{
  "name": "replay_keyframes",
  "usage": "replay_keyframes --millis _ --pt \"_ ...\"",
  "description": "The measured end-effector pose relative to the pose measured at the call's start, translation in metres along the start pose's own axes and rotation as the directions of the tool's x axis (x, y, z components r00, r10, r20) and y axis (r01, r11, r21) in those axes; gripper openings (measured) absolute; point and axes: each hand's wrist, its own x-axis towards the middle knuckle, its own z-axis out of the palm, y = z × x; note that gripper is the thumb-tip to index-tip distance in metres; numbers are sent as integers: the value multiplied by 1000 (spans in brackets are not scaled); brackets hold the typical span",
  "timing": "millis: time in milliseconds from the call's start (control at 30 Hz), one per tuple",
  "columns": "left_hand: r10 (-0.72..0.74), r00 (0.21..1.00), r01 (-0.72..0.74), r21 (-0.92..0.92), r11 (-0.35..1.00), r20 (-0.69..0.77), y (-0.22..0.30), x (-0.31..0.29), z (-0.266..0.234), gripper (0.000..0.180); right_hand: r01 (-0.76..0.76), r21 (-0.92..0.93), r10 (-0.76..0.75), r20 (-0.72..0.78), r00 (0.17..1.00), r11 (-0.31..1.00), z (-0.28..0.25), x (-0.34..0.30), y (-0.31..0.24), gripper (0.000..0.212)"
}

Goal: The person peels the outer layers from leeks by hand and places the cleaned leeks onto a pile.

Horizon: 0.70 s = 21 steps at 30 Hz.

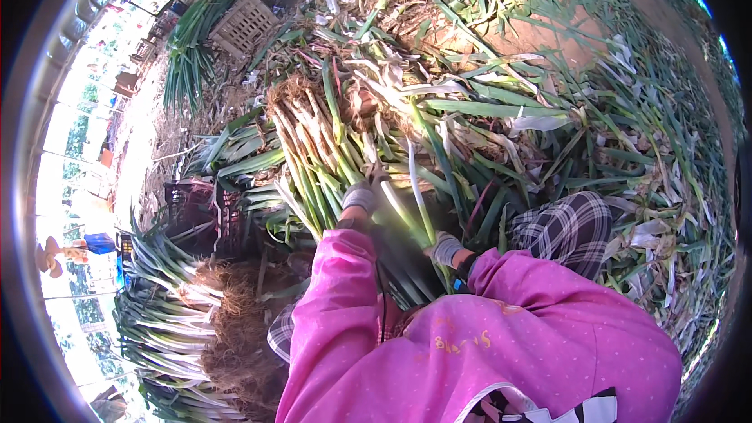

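In a grey glove, my left hand [360, 197] reaches forward with its fingers closed at the upper end of a pale leek [400, 207]. That stalk slants down to my right hand [446, 250], also gloved, whose fingers are wrapped round its green part. A second thin white stalk [414, 176] runs down to the same place. Just left of my left hand lies a bundle of leeks [309, 137], brown roots pointing away from me. Green leaves hang below my hands over my lap, partly blurred.
Cleaned leeks with bushy roots [176, 321] are stacked at the lower left, near a dark plastic crate [227, 215]. Farther off stand a beige slatted crate [244, 25] and another heap of green leeks [192, 51]. Stripped leaves [634, 157] cover the ground on the right, around my checked knee [564, 231].
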Motion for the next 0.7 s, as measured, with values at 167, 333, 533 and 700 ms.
replay_keyframes --millis 167,333,533,700 --pt "54 998 -56 -90 994 -20 26 -73 -18 52 -2 308 -29 93 995 951 -12 7 24 49" --pt "219 975 -223 -126 967 -50 50 -170 -43 49 80 682 74 -194 978 727 -54 12 21 37" --pt "26 980 -98 -373 923 -195 7 -215 -35 47 339 918 -46 -337 940 207 -159 -25 -29 25" --pt "-86 982 39 -264 964 -169 -44 -182 -13 48 174 955 -216 -123 969 240 -134 -12 -75 17"
